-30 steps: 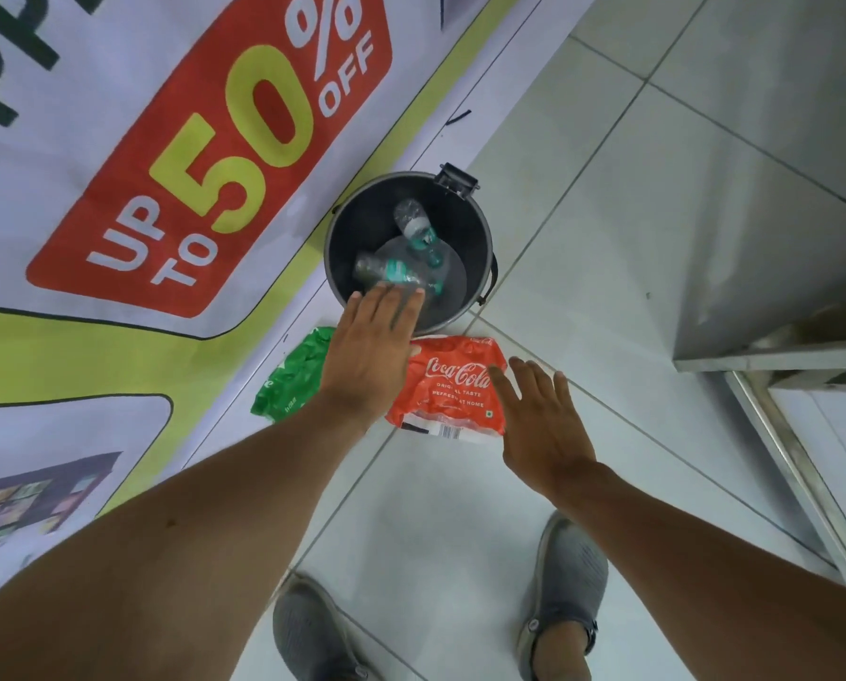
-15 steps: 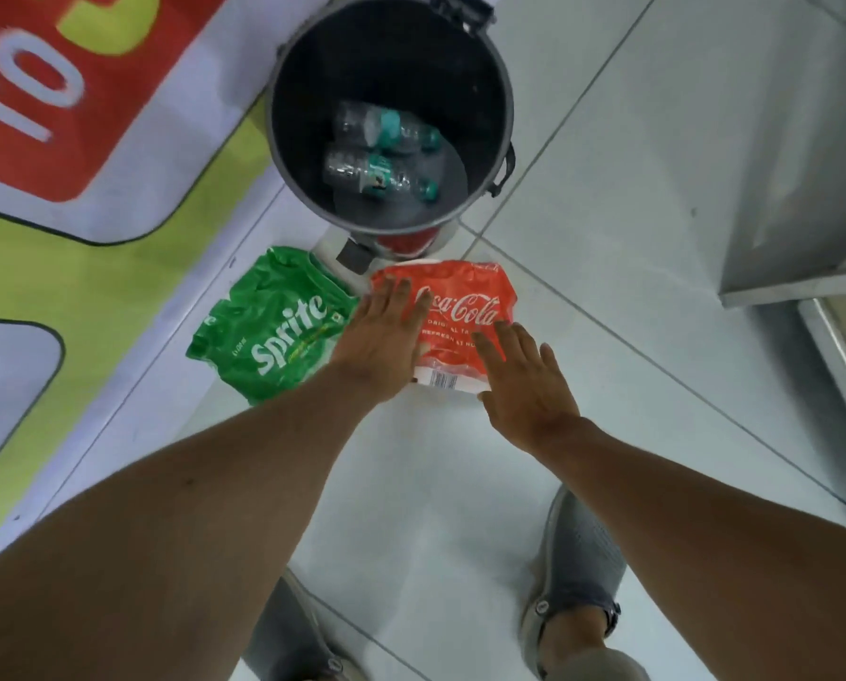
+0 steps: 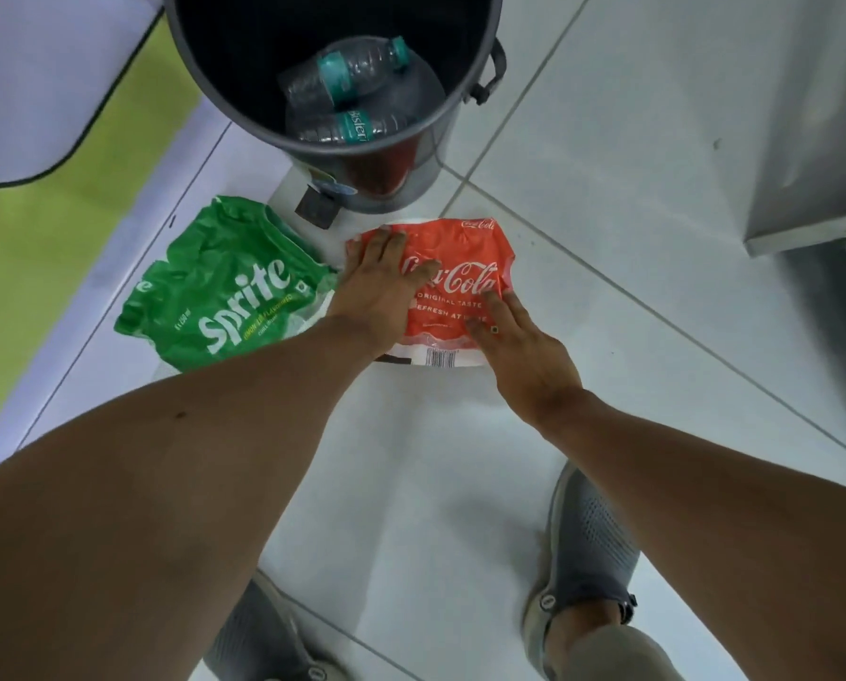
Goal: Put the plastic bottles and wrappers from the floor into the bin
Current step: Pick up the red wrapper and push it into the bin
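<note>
Both hands are down on the red Coca-Cola wrapper (image 3: 453,282), which lies flat on the white floor tiles (image 3: 608,336). The left hand (image 3: 379,292) presses its left edge, fingers spread and flat, nothing pinched. The right hand (image 3: 524,351) lies on the lower right corner, fingers extended across the print, also flat and holding nothing. Just left of the left hand sits the green Sprite wrapper (image 3: 224,292), crumpled, touching the red one's edge under the wrist. Straight beyond the fingertips stands the grey bin (image 3: 460,140), lid open, with two clear plastic bottles (image 3: 347,86) lying inside. Behind the wrists, two grey shoes (image 3: 588,548) frame the tiles
</note>
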Motion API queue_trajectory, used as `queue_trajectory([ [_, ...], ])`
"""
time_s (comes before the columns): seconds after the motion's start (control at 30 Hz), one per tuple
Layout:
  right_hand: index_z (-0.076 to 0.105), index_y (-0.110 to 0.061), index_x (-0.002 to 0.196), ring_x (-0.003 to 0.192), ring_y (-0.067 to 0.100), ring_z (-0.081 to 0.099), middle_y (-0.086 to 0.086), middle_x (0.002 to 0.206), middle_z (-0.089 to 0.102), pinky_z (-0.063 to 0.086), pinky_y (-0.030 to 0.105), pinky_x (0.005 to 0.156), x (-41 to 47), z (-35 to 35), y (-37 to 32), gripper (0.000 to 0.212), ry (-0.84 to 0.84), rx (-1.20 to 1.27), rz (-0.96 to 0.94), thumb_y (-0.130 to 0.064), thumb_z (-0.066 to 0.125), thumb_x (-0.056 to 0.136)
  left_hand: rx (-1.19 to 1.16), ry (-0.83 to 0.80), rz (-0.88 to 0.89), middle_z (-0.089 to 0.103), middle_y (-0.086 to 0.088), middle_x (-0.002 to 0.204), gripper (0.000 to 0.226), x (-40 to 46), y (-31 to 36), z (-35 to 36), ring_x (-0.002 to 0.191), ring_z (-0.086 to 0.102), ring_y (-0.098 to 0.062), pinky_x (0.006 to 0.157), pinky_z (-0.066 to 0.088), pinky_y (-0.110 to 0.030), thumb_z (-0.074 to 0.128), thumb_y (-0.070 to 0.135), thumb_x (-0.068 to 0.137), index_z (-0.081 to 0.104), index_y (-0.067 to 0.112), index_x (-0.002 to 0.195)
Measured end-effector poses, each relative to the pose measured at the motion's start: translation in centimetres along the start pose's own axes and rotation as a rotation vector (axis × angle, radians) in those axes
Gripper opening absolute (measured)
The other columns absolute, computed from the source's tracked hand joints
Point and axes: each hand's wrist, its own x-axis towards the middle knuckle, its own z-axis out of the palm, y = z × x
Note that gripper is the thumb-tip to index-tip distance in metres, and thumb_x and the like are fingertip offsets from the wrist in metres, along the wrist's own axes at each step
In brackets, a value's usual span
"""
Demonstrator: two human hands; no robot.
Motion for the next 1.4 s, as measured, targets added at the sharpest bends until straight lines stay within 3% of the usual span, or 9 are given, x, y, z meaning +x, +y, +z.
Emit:
queue_trajectory([
  [0.17, 0.055, -0.011, 0.14, 0.141, 0.047, 0.038, 0.022, 0.158, 0.037, 0.061, 0.056, 0.069, -2.0, 0.3, 0.6, 0.051, 0.012, -0.006, -0.031, -0.005, 0.061, 0.09, -0.071, -0.052, -0.073, 0.029, -0.011, 0.165, 0.081, -1.7, 2.8, -0.7, 0.155, 0.019, -0.037, 0.124, 0.018, -0.059, 0.072, 0.053, 0.084, 0.038, 0.037, 0.155],
  [0.3, 0.063, -0.008, 0.13, 0.136, 0.044, 0.047, 0.022, 0.15, 0.048, 0.062, 0.058, 0.068, -4.1, -1.0, 0.4, 0.043, 0.003, 0.01, -0.025, -0.006, 0.067, 0.087, -0.296, 0.076, -0.073, 0.068, -0.007, 0.131, 0.048, -3.9, 4.2, -1.6, 0.118, 0.064, -0.029, 0.103, 0.052, -0.043, 0.056, 0.049, 0.095, 0.063, 0.026, 0.136],
  [0.53, 0.067, -0.005, 0.124, 0.129, 0.042, 0.055, 0.022, 0.141, 0.057, 0.061, 0.06, 0.069, -8.4, -7.4, -1.3, 0.044, -0.006, 0.023, -0.043, -0.006, 0.077, 0.081, -0.332, 0.012, -0.093, 0.069, -0.007, 0.125, 0.044, -10.0, 5.8, -5.9, 0.109, 0.068, -0.028, 0.097, 0.058, -0.044, 0.056, 0.049, 0.095, 0.062, 0.027, 0.133],
  [0.87, 0.07, -0.005, 0.118, 0.121, 0.043, 0.061, 0.021, 0.133, 0.063, 0.062, 0.054, 0.057, -9.6, -24.9, -6.3, 0.052, 0.167, 0.02, -0.097, 0.009, 0.078, 0.069, -0.325, 0.172, -0.114, 0.058, -0.01, 0.147, 0.057, -17.0, 3.5, -23.1, 0.128, 0.058, -0.033, 0.106, 0.052, -0.046, 0.056, 0.012, 0.091, 0.053, 0.023, 0.147],
  [0.93, 0.071, -0.004, 0.115, 0.119, 0.045, 0.062, 0.023, 0.13, 0.065, 0.062, 0.051, 0.053, -7.8, -28.1, -6.8, 0.054, 0.231, 0.003, -0.095, 0.014, 0.074, 0.065, -0.282, 0.238, -0.098, 0.059, -0.012, 0.145, 0.058, -16.2, 2.1, -26.4, 0.13, 0.057, -0.035, 0.109, 0.048, -0.046, 0.059, 0.013, 0.09, 0.053, 0.02, 0.147],
  [1.03, 0.069, -0.004, 0.117, 0.12, 0.046, 0.061, 0.025, 0.132, 0.062, 0.06, 0.052, 0.055, -3.6, -32.0, -7.2, 0.047, 0.276, -0.048, -0.072, 0.006, 0.071, 0.071, -0.289, 0.31, -0.075, 0.051, -0.017, 0.152, 0.066, -14.5, -0.4, -30.6, 0.142, 0.043, -0.039, 0.123, 0.028, -0.05, 0.066, 0.031, 0.09, 0.047, 0.011, 0.15],
  [1.13, 0.065, -0.008, 0.122, 0.133, 0.041, 0.051, 0.021, 0.139, 0.057, 0.06, 0.053, 0.065, 1.0, -33.3, -7.1, 0.044, 0.237, -0.114, 0.01, -0.007, 0.075, 0.08, -0.248, 0.344, -0.106, 0.044, -0.016, 0.159, 0.056, -12.6, -2.6, -31.0, 0.151, 0.033, -0.036, 0.127, 0.023, -0.05, 0.052, 0.025, 0.1, 0.042, 0.012, 0.154],
  [1.23, 0.059, -0.009, 0.128, 0.146, 0.035, 0.033, 0.016, 0.146, 0.048, 0.059, 0.05, 0.078, 4.9, -32.6, -7.5, 0.043, 0.179, -0.171, 0.087, -0.004, 0.062, 0.086, -0.269, 0.315, -0.144, 0.047, -0.016, 0.157, 0.052, -11.8, -4.1, -29.1, 0.151, 0.034, -0.038, 0.125, 0.028, -0.05, 0.045, 0.018, 0.101, 0.042, 0.012, 0.153],
  [1.4, 0.054, -0.007, 0.135, 0.151, 0.034, 0.022, 0.016, 0.152, 0.041, 0.054, 0.049, 0.09, 8.2, -30.3, -9.2, 0.046, 0.132, -0.204, 0.071, 0.001, 0.053, 0.09, -0.21, 0.149, -0.12, 0.043, -0.009, 0.161, 0.056, -9.9, -5.3, -24.3, 0.156, 0.02, -0.037, 0.127, 0.015, -0.055, 0.039, 0.036, 0.103, 0.038, 0.017, 0.156],
])
